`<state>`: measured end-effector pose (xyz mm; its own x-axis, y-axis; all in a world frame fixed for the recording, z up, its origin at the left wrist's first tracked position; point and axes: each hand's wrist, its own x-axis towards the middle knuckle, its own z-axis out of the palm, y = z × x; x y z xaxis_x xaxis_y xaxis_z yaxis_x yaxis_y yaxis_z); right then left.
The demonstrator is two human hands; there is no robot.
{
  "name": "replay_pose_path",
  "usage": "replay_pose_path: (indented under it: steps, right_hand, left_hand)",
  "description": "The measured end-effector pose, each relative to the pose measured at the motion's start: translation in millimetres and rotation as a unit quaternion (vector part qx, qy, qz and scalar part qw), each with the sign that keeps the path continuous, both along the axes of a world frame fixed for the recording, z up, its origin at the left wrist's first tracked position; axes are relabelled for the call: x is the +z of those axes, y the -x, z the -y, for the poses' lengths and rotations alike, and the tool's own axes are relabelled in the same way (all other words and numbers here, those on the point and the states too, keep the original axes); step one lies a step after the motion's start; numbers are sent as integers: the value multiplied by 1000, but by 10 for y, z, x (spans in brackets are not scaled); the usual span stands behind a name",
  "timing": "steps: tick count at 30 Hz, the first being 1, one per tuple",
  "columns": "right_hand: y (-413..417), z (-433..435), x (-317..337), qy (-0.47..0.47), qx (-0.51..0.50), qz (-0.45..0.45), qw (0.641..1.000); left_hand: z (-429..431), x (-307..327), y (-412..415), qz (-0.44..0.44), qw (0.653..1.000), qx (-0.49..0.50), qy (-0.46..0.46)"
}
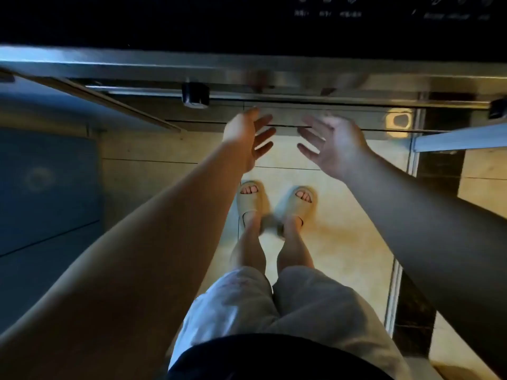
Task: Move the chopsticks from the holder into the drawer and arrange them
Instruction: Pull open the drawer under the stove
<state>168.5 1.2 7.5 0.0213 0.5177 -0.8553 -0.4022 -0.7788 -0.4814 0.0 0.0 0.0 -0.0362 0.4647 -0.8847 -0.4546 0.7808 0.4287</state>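
Steel desk edge [247,67] runs across top, dark glass panel [329,26] with faint icons beyond it; black clip [195,96] under edge, toward left; blue mat [46,182] on tiled floor [345,231] at left; beige slippers [250,200] below hands. Left hand [244,138] and right hand [333,142] both spread wide, palms facing, holding nothing, raised before grey cabinet front [192,115] under desk edge; chopsticks, holder out of view; drawer: cannot tell.

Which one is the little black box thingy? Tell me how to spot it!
Find the long shiny metal strip running across the top. Just under it, left of the left hand, sits a small black block. Another dark block sits at the far right edge; this one is nearer the middle.
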Motion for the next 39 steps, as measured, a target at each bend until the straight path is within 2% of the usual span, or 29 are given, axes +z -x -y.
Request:
replay_pose_path:
  steps: [7, 11, 18, 22, 26, 31, 39]
  right_hand:
    - [-88, -329, -9, -1, -138, -101, 985]
    - [-122, -308, 22, 0, -200, -136, 970]
    - [-186, -282, 181, 0, -135, -105, 985]
    - [-202, -301, 294, 14, -96, -72, 993]
    - [-222, -291, 337, 29, -86, -83, 992]
    - [-203, -47, 358, 54, -70, -79, 993]
    - [-242, 557, 350, 106, -43, -78, 990]
  left_hand:
    - [-181, -66, 6, 59, 995, 73, -18]
    - [-172, -8, 17, 133, 980, 148, -15]
    - [-248, 168, -2, 38, 998, 40, -1]
    - [-226, 277, 35, 61, 998, 23, 0]
    - [-232, 320, 77, 55, 998, -3, 14]
    - [16, 354, 19, 14, 998, 1, 54]
    - [656, 382, 18, 18, 995, 6, 102]
